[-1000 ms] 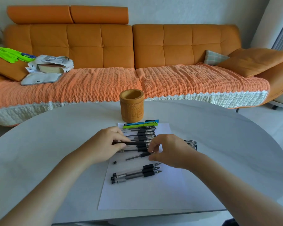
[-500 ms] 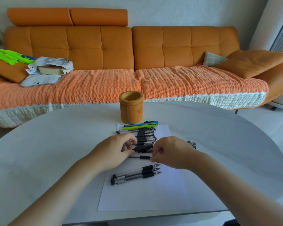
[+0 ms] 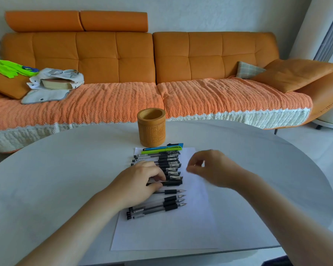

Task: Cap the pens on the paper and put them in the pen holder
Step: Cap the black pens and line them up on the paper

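Note:
A white paper [image 3: 161, 233] lies on the table, with a bamboo pen holder [image 3: 151, 131] standing empty just beyond it. Across the paper's far half lies a row of capped black pens [image 3: 169, 166], topped by a blue pen [image 3: 162, 148] and a green pen [image 3: 161, 151]. Several uncapped pens [image 3: 170, 205] lie nearer me, tips pointing right. My left hand [image 3: 138, 186] pinches a capped black pen [image 3: 174, 182] at the near end of the row. To the right, my right hand [image 3: 210, 167] hovers blurred above the paper's edge, fingers loosely curled with nothing seen in them.
The round grey table [image 3: 65, 179] ends close behind the holder. An orange sofa [image 3: 161, 60] fills the background, with cushions [image 3: 294, 73] at right and a bag with a book [image 3: 54, 83] at left.
My right hand has let go of the pen and lifted away to the right. The left hand keeps the now capped pen at the row's near end.

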A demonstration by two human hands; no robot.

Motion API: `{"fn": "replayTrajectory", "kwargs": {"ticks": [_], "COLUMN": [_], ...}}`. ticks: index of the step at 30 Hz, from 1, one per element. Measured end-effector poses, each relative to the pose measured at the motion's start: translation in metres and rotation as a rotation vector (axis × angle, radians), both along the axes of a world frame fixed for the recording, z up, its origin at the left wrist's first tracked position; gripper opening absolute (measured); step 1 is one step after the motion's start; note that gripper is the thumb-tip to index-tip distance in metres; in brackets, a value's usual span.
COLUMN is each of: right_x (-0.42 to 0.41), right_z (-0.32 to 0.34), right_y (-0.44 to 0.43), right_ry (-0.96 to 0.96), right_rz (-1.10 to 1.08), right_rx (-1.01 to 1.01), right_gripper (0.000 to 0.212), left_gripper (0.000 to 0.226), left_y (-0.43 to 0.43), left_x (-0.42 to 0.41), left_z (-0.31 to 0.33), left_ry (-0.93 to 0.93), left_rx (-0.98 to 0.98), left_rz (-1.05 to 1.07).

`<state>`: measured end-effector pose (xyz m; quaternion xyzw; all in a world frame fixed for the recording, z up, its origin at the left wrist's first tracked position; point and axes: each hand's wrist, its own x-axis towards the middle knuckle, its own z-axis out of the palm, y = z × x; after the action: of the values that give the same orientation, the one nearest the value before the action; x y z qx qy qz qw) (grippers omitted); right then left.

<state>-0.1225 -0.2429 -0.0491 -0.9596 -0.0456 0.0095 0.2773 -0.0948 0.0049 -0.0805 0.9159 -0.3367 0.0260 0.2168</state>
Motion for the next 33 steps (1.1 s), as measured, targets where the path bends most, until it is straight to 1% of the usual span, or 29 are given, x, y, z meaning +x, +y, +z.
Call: {"fn": "replayTrajectory", "kwargs": {"ticks": [1, 4, 6, 8, 10, 12, 17, 23, 27, 33], "right_x": [0.002, 0.008, 0.01, 0.01, 0.007, 0.006, 0.007, 0.006, 0.005, 0.008], "right_z": [0.001, 0.0, -0.003, -0.006, -0.008, -0.011, -0.012, -0.014, -0.012, -0.011], "right_y": [-0.007, -0.025, -0.034, -0.037, -0.036, -0.032, -0.019, -0.005, 0.0, 0.003], "right_ry": [-0.028, -0.07, -0.046, 0.005, 0.054, 0.083, 0.067, -0.014, -0.005, 0.0], "right_rz": [-0.04, -0.134, -0.189, -0.203, -0.19, -0.169, -0.098, -0.107, -0.111, -0.155], "right_rx": [-0.015, -0.176, -0.262, -0.311, -0.319, -0.286, -0.235, -0.341, -0.278, 0.001], "right_gripper": [0.01, 0.016, 0.022, 0.022, 0.023, 0.026, 0.028, 0.028, 0.023, 0.016], "left_gripper": [0.011, 0.014, 0.019, 0.022, 0.021, 0.018, 0.011, 0.006, 0.009, 0.007], "left_y": [-0.001, -0.004, -0.004, -0.005, -0.005, -0.005, -0.008, -0.004, -0.001, -0.002], "left_x": [-0.002, -0.006, -0.007, -0.008, -0.009, -0.009, -0.011, -0.008, -0.007, -0.009], "left_z": [0.001, 0.003, 0.003, 0.005, 0.005, 0.005, 0.009, 0.015, 0.017, 0.018], "left_ry": [-0.004, -0.044, -0.079, -0.076, -0.064, -0.052, 0.029, 0.131, 0.16, 0.161], "left_rx": [0.002, 0.035, 0.063, 0.093, 0.128, 0.133, 0.074, -0.018, -0.024, -0.028], "left_rz": [-0.008, -0.052, -0.068, -0.07, -0.067, -0.059, -0.003, 0.046, 0.057, 0.056]}}
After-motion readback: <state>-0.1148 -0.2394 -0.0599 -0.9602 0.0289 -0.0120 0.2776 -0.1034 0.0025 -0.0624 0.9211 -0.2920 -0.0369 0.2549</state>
